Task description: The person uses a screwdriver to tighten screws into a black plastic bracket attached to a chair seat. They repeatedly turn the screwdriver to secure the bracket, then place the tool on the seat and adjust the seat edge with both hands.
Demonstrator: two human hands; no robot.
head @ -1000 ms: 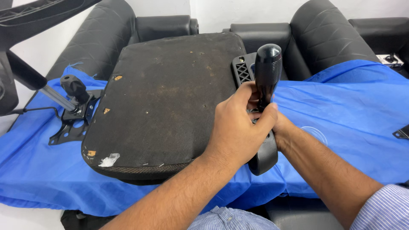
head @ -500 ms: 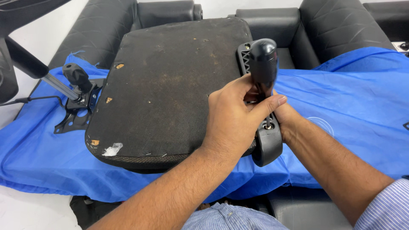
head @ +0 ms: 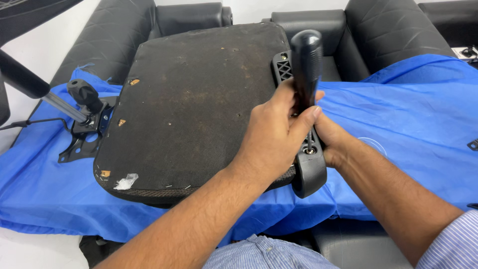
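Seat cushion [head: 194, 99] lies upside down on a blue cloth [head: 408, 114], its armrest bracket [head: 307, 164] along the right edge. Left hand [head: 279, 134] grips a screwdriver [head: 306, 65] standing upright, tip down in the bracket; right hand [head: 333, 139] clasps the bracket.

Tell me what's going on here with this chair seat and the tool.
A person works on an upturned black office chair seat lying on a blue cloth. The left hand grips a black-handled screwdriver, held upright with its tip on a screw in the black plastic armrest bracket at the seat's edge. The right hand steadies that bracket from the other side. A black metal tilt mechanism lies beside the seat.
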